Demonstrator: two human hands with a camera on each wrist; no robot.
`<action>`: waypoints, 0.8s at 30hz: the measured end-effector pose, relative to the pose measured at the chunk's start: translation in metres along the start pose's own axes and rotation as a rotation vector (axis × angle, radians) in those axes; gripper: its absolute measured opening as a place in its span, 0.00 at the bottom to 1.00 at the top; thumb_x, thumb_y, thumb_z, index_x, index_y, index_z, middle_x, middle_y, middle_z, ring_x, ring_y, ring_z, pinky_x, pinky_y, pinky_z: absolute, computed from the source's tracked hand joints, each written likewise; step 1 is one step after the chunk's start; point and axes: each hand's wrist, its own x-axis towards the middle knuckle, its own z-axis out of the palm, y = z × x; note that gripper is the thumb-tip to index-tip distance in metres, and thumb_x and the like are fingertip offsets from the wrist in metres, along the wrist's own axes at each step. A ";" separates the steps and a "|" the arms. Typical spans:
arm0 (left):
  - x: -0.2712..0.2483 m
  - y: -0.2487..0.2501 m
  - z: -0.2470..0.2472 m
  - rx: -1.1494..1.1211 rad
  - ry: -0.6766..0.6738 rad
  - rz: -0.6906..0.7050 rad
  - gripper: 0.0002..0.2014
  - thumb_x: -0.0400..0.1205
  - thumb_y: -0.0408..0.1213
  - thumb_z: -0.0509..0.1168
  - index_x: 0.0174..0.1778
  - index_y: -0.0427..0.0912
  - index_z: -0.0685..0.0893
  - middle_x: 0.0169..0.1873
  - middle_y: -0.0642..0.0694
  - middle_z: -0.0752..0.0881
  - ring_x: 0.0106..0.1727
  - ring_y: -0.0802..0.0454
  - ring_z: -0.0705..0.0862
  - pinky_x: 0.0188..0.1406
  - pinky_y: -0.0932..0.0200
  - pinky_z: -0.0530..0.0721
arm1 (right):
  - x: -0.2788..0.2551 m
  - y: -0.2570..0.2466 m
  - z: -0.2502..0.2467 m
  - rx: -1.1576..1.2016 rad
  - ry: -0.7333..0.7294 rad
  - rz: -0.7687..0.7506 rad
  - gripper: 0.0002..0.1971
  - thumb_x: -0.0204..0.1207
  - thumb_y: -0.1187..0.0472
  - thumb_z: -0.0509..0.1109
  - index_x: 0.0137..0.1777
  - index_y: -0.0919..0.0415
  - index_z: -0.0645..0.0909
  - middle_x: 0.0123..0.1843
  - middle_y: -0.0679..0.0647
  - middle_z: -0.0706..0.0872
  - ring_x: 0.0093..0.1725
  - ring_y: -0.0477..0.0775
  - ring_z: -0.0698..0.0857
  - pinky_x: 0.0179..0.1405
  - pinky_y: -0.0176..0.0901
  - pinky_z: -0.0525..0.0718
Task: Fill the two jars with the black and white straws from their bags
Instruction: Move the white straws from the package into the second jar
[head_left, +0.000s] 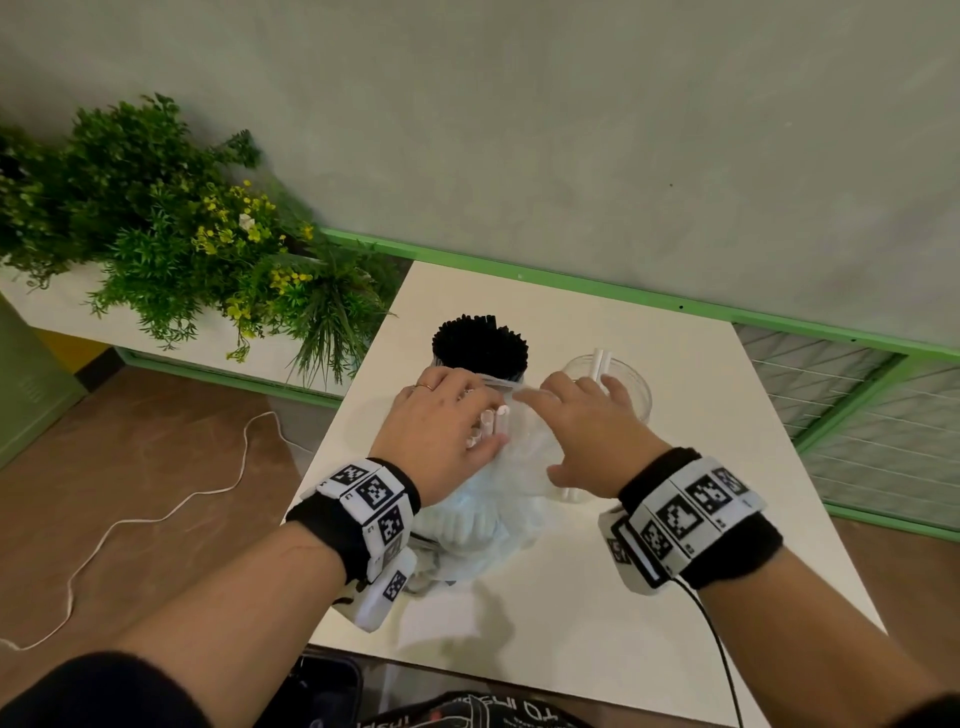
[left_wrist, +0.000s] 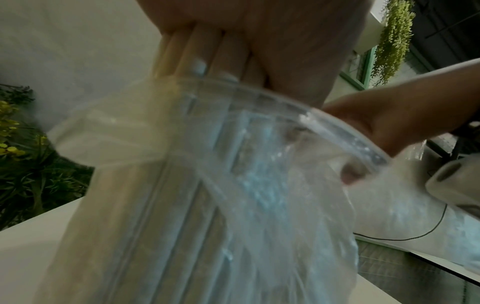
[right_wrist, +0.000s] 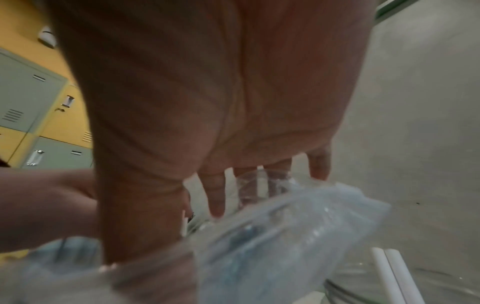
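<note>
A jar packed with black straws (head_left: 480, 345) stands at the back of the white table (head_left: 597, 613). To its right is a clear jar (head_left: 631, 387) holding a couple of white straws (head_left: 600, 364). In front lies a clear plastic bag (head_left: 485, 512) (left_wrist: 259, 185) (right_wrist: 285, 236) of white straws. My left hand (head_left: 447, 421) (left_wrist: 259, 41) grips a bundle of white straws (head_left: 491, 418) (left_wrist: 197, 51) sticking out of the bag's mouth. My right hand (head_left: 587, 431) (right_wrist: 207, 82) holds the bag's rim beside them, thumb against the plastic and fingers stretched out.
Two loose white straws (head_left: 571, 496) (right_wrist: 389, 273) lie on the table under my right wrist. A planter of green and yellow plants (head_left: 171, 228) borders the table's left. A green railing (head_left: 623, 291) and wall run behind. A white cord (head_left: 156, 514) trails on the floor.
</note>
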 end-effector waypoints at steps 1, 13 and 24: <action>0.000 0.000 0.000 0.000 0.003 0.000 0.19 0.76 0.59 0.59 0.60 0.57 0.79 0.57 0.56 0.78 0.64 0.51 0.72 0.54 0.52 0.77 | 0.001 -0.002 0.002 0.024 -0.003 -0.010 0.50 0.67 0.50 0.78 0.83 0.46 0.50 0.73 0.50 0.65 0.71 0.56 0.71 0.78 0.64 0.59; -0.002 0.000 0.002 0.018 0.002 -0.015 0.17 0.76 0.56 0.61 0.59 0.58 0.78 0.55 0.57 0.77 0.61 0.52 0.72 0.52 0.54 0.76 | 0.000 -0.027 0.065 0.857 0.644 0.059 0.17 0.68 0.78 0.64 0.41 0.54 0.82 0.41 0.46 0.72 0.38 0.42 0.74 0.40 0.25 0.72; -0.003 0.003 0.003 0.027 0.005 -0.009 0.17 0.75 0.56 0.57 0.57 0.59 0.78 0.54 0.57 0.77 0.60 0.52 0.73 0.50 0.55 0.75 | -0.003 -0.022 0.074 0.551 0.202 0.216 0.26 0.75 0.39 0.49 0.51 0.49 0.88 0.50 0.51 0.80 0.57 0.58 0.76 0.59 0.57 0.79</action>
